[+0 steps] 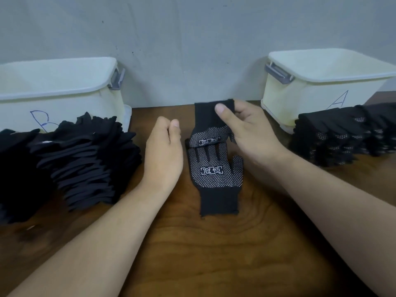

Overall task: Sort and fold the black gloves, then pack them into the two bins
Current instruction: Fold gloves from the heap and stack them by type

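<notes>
Right hand (248, 129) pinches cuff of upper glove (204, 118), just over flat glove (216, 181) lying dots-up on table (192, 249) btwn bin B (64, 99) and bin A (300, 99). Left hand (165, 151) curled beside, prob. empty. Knit looks light, floppy; take it by cuff edges.

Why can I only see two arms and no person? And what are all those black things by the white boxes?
The camera sits on the person's head and looks down, so you see only their arms. The right hand pinches the cuff of a dotted glove. The left hand is curled beside it and holds nothing I can see. A second glove lies flat on the wooden table. A left pile and a right pile of black gloves sit before bin B and bin A.
</notes>
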